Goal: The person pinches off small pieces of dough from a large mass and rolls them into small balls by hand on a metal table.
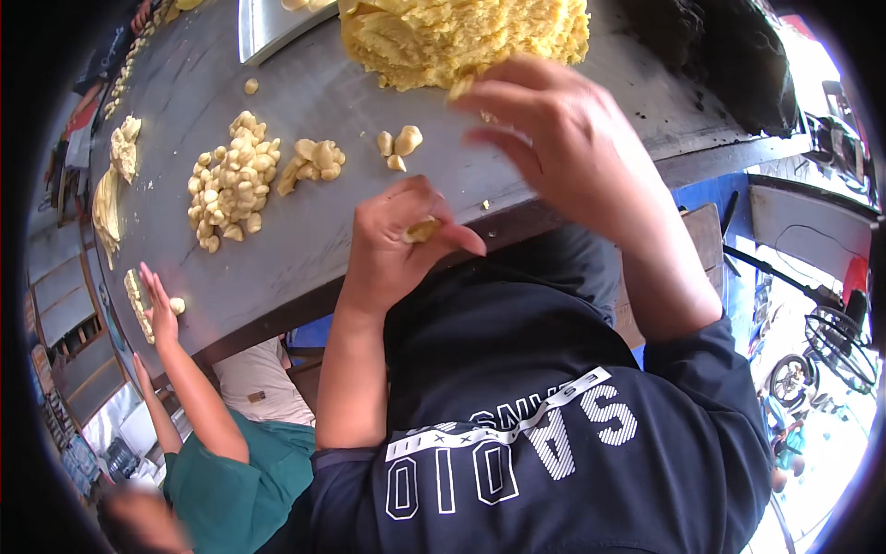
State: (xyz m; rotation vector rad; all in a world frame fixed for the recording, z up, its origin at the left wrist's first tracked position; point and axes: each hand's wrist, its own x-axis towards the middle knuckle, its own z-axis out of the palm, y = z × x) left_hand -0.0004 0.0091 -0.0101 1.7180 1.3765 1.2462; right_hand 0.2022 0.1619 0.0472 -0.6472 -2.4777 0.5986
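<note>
My left hand [392, 235] is closed round a small piece of yellow dough [423, 230] over the table's front edge, its thumb stretched out. My right hand [563, 125] is raised beside the big yellow dough mound [461, 37], slightly blurred. Its curved fingers stand apart from the thumb, and a bit of yellow dough [461, 87] shows at the fingertips, by the mound's lower edge. Just beyond my left hand lie a few small dough balls [407, 140]. Farther left are a small cluster of dough pieces [318, 160] and a larger heap of dough balls [235, 175].
A co-worker in a green shirt [245, 480] has a hand [164, 314] by a dough strip [140, 305] at the left table edge. A metal tray [263, 37] stands at the back of the grey table [305, 231]. A dark bundle [729, 65] lies far right; a fan [840, 346] stands beyond.
</note>
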